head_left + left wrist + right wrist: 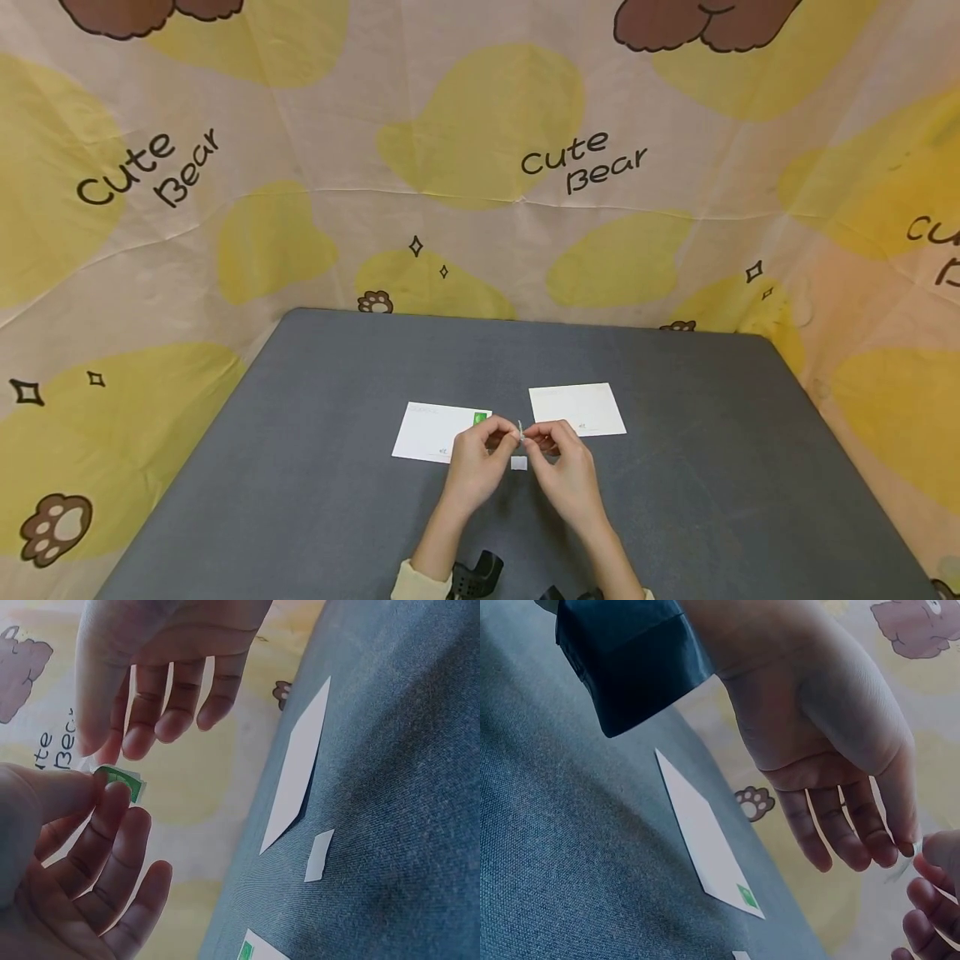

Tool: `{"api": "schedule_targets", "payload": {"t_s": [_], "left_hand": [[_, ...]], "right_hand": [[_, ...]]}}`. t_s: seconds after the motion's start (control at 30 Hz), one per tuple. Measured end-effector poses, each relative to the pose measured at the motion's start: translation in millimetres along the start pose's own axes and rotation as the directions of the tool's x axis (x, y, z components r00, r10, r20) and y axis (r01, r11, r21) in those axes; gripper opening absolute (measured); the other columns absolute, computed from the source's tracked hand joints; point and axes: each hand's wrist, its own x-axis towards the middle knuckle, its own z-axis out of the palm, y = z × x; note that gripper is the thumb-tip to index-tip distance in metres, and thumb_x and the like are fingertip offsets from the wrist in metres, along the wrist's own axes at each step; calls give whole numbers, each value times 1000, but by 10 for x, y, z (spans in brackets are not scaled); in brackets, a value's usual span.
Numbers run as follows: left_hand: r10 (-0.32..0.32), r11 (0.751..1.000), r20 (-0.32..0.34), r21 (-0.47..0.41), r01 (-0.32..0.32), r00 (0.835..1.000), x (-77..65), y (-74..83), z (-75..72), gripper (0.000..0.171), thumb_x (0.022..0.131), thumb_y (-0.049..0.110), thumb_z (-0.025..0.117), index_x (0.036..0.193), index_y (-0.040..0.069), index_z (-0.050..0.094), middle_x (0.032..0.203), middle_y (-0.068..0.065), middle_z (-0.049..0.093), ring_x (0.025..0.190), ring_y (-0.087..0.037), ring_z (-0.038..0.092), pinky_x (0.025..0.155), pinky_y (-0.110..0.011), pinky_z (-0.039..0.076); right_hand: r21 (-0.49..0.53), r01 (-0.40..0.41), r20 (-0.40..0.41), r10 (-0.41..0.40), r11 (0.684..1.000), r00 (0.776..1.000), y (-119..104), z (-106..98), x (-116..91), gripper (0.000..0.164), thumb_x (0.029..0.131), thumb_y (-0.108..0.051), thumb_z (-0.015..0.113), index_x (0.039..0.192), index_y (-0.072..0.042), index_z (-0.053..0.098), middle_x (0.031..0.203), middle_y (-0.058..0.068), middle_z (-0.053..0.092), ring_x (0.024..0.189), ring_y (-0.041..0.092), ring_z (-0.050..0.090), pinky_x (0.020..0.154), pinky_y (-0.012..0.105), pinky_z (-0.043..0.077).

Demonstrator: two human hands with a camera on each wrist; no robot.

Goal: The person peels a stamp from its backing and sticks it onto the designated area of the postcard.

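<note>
A small green stamp-like sticker with a white edge [122, 780] is held up between the fingertips of both hands, above the table. My left hand [477, 462] pinches it between thumb and index finger. At the sticker's other edge, my right hand [566, 471] pinches with thumb and index finger, the other fingers loosely bent. Behind the left hand lies a white envelope or card [431, 433] with a green stamp [480, 417] at its upper right corner. A second white card [581, 408] lies behind the right hand, partly covered by it.
Below the hands a small white paper piece [519, 462] lies flat on the dark grey table [300, 517]. A patterned cloth [480, 167] with bear lettering hangs behind the table's far edge. Black bands [634, 660] sit at the wrists.
</note>
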Motion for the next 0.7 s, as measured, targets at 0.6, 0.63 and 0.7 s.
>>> {"api": "schedule_targets", "payload": {"t_s": [0.6, 0.63, 0.7], "left_hand": [[79, 997, 14, 11, -79, 997, -6, -7, 10, 10, 85, 5, 63, 79, 12, 66, 73, 2, 65, 69, -6, 60, 65, -22, 49], [78, 997, 14, 11, -78, 997, -7, -9, 11, 10, 85, 5, 63, 79, 13, 66, 73, 2, 65, 69, -6, 60, 65, -22, 49], [75, 997, 15, 11, -76, 997, -8, -11, 12, 10, 85, 6, 63, 79, 13, 66, 74, 2, 65, 69, -6, 60, 65, -22, 49]], "right_hand": [[-47, -12, -2, 12, 999, 1000, 51, 3, -5, 13, 77, -3, 72, 80, -12, 63, 76, -6, 56, 66, 4, 51, 60, 24, 48], [-46, -14, 0, 14, 999, 1000, 48, 2, -6, 13, 77, -3, 72, 80, -12, 63, 77, -6, 56, 66, 4, 51, 60, 24, 48], [-45, -17, 3, 18, 999, 1000, 43, 2, -8, 13, 77, -3, 72, 80, -12, 63, 77, -6, 56, 66, 4, 51, 60, 23, 48]]}}
